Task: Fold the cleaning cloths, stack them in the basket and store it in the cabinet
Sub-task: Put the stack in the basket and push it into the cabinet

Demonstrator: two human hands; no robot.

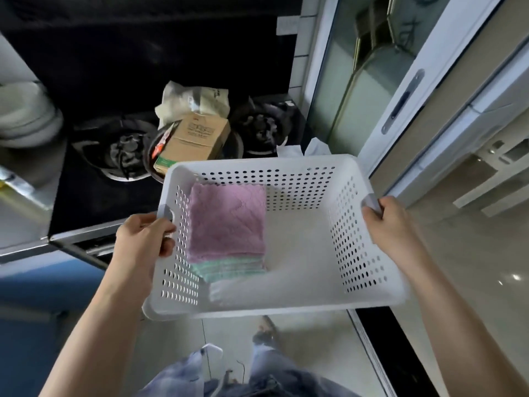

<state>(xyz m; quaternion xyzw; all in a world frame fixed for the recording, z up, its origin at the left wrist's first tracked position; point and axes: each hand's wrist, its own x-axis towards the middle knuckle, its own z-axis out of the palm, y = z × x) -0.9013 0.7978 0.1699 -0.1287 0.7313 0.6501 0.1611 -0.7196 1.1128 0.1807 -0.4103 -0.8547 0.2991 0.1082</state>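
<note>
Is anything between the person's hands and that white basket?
No. The left hand and right hand each grip a grey handle of the basket, with the folded cloths stacked inside.

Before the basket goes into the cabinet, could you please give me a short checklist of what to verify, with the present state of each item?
1. Left hand grips the left handle of the white perforated basket: ok.
2. Right hand grips the right handle: ok.
3. Folded cloths stacked inside, pink on top, green beneath: ok.
4. Stack centred in the basket: not ok, it sits against the left wall.
5. Basket held clear of the gas hob and the cardboard box: ok.
6. Target cabinet open and free: cannot tell, it is not identifiable in view.
</note>
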